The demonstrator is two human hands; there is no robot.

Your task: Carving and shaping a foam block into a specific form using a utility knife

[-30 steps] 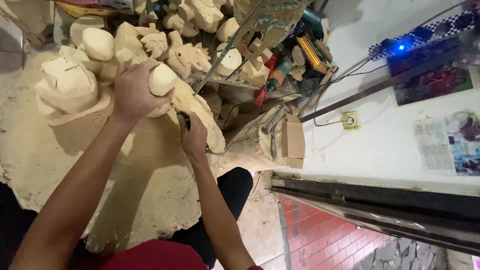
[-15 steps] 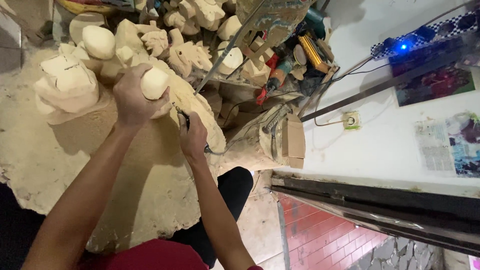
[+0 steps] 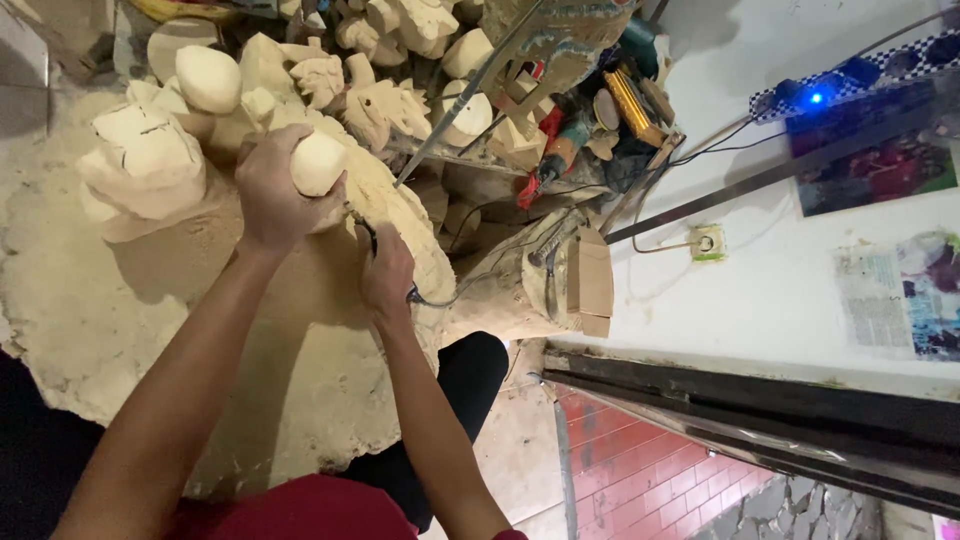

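- Holding a pale rounded wooden block (image 3: 318, 162) in our left hand (image 3: 272, 190); grip is closed around it, fingers wrapped over its lower side, the bare rounded end poking out up and to the right.
- Our right hand (image 3: 388, 272) is closed on a dark-handled carving tool (image 3: 362, 228); its tip sits just under the block, but we cannot tell if the edge is touching the wood.
- Block is held in the air over the big sawdust-covered wooden slab (image 3: 120, 330), near our lap, not resting on it.
- Progress, as a judgement: block is only roughed to an egg-like blank. We see no detail, features or relief cut into it.
- For comparison, the carved pieces in the pile (image 3: 380, 100) behind show ridges and figure shapes, so most of the shaping looks left to do.
- Long axis: short and stubby, running roughly from our palm toward upper right in the head view.
- Rounded end points away from us toward the pile; the tool comes in from below right, nearly crosswise to that axis.
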